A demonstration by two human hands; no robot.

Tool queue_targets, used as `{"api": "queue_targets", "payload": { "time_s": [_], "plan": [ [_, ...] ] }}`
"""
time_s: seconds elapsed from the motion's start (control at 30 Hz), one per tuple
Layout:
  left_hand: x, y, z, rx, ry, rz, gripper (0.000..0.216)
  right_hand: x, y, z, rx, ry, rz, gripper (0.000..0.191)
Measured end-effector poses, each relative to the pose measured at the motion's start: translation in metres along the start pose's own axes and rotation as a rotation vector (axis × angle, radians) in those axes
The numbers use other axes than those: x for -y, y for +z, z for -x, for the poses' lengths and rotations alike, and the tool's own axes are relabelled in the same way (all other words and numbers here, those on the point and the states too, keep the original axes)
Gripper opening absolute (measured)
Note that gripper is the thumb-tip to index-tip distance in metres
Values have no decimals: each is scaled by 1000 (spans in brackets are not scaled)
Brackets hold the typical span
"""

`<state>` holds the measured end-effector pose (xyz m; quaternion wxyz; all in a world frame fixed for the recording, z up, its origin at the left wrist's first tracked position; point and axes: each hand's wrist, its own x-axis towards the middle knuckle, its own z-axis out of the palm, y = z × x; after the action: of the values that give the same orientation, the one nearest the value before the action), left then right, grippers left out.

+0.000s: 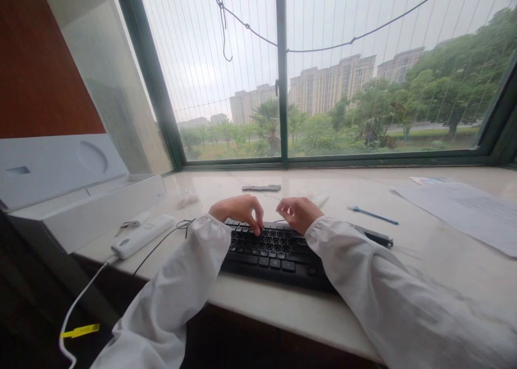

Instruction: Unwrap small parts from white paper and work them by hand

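Observation:
A black keyboard (274, 253) lies on a pale stone sill (436, 261) in front of a large window. My left hand (238, 210) hovers over its far left keys with fingers curled down, one fingertip on a key. My right hand (299, 213) is over the far middle keys, fingers bent inward, holding nothing I can see. Both arms wear white sleeves.
A white power strip (141, 235) with a white cable lies at the left, beside an open white box (81, 207). A blue pen (374, 215) and paper sheets (464, 210) lie to the right. A small flat grey object (261, 187) rests near the window.

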<state>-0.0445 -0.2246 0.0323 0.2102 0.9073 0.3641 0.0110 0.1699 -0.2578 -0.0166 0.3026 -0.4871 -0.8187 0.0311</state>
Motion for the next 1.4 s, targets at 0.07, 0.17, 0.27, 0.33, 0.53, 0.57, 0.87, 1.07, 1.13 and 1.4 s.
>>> {"api": "queue_targets", "payload": {
  "time_s": [0.07, 0.17, 0.27, 0.33, 0.53, 0.57, 0.87, 1.07, 1.13, 1.4],
  "plan": [
    [3, 0, -1, 23, -57, 32, 29, 14, 4, 2, 20, -2, -46, 16],
    [7, 0, -2, 58, -142, 78, 35, 31, 12, 3, 66, 27, -74, 15],
    [11, -1, -1, 72, -171, 128, 39, 36, 18, 3, 92, 69, -97, 16],
    [13, -2, -1, 92, -168, 150, 39, 34, 20, 2, 113, 94, -136, 17],
    [17, -1, -5, 138, -167, 212, 38, 28, 26, 1, 164, 160, -211, 21],
    [18, 0, -6, 146, -184, 234, 38, 28, 27, 1, 170, 165, -220, 22],
    [21, 7, -15, 263, -190, 340, 41, 29, 27, -5, 301, 298, -299, 22],
    [19, 5, -25, 370, -198, 225, 43, 36, 26, -10, 346, 413, -236, 15],
    [18, 4, -28, 404, -193, 198, 44, 39, 25, -9, 353, 413, -212, 14],
    [17, -1, -9, 303, -96, 410, 44, 44, 17, -6, 336, 343, -181, 19]
  ]
}}
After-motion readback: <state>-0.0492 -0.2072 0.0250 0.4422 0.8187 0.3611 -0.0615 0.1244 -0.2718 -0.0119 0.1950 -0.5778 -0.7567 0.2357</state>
